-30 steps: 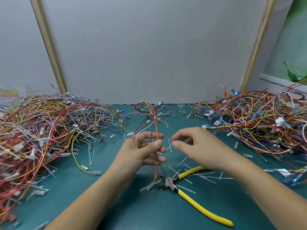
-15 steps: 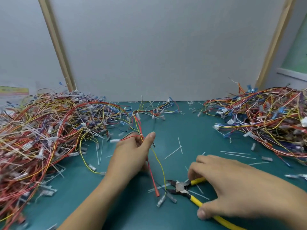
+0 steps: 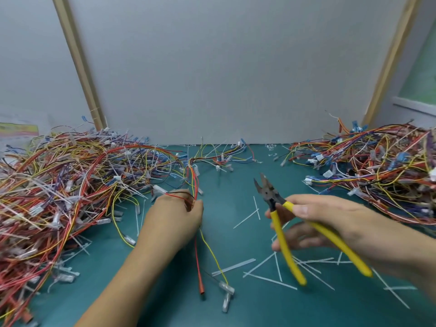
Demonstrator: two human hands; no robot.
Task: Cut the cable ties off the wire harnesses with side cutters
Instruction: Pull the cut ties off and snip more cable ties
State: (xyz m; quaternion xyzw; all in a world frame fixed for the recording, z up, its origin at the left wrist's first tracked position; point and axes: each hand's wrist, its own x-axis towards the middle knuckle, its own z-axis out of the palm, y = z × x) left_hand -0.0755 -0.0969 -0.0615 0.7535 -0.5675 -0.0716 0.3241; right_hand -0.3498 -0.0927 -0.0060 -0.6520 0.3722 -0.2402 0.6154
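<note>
My left hand [image 3: 173,215] grips a thin wire harness [image 3: 194,182] of red, yellow and black wires; its loose ends with clear connectors trail down onto the green mat toward me. My right hand [image 3: 323,218] holds the yellow-handled side cutters [image 3: 280,230] lifted off the mat, jaws open and pointing up and left, a hand's width right of the harness. Cut white cable-tie strips [image 3: 250,215] lie scattered on the mat between and below my hands.
A big heap of wire harnesses [image 3: 63,185] fills the left side of the green mat [image 3: 236,310]. Another heap [image 3: 377,166] sits at the right. A few loose harnesses [image 3: 221,156] lie at the back against the grey wall panel.
My right hand has picked the side cutters up off the mat and raised them with the jaws open. My left hand keeps hold of the harness and has shifted slightly left.
</note>
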